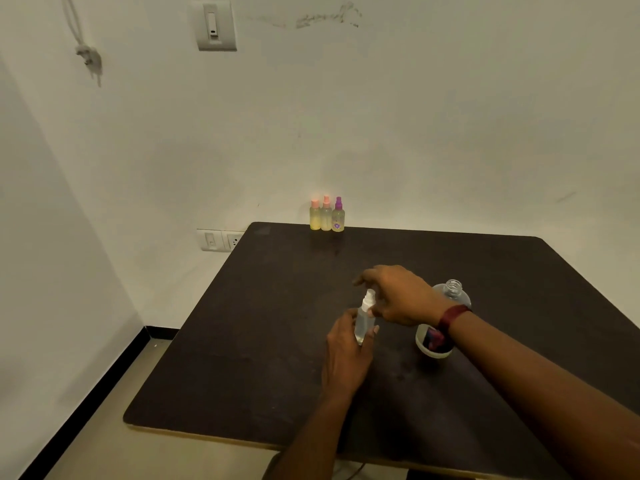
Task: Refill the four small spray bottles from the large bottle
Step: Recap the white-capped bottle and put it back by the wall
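on the dark table (242, 358), toward its near middle, the left hand (346, 351) is gripping a small clear spray bottle (363, 325), with the fingers curling round its lower body from the left and the thumb lying against its right side. the bottle is standing upright or nearly so, and whether its base is touching the table is hidden by the hand. the right hand (398, 299) is reaching in from the right and arching over the bottle's white spray head (369, 299), with the thumb sitting low beside the collar and the fingers stretching past the top. they are blurred, so i cannot tell whether they are actually closing on the head or only hovering at it. a dark red wristband (452, 318) is circling the right wrist.

just behind that wrist, the large bottle (453, 292) is standing on the table with its neck open, clear plastic, its lower part and label partly hidden by the arm.

at the far edge of the table, close to the wall, three small bottles are standing in a tight row: a pink-capped bottle (315, 218), a second pink-capped bottle (326, 218) touching it, and a purple-capped bottle (338, 220) on the right. all three are showing yellowish liquid.

on the wall, a switch plate (215, 25) is sitting high up, a cable (88, 57) is hanging at far left, and a socket panel (220, 240) is sitting just left of the table's far corner.
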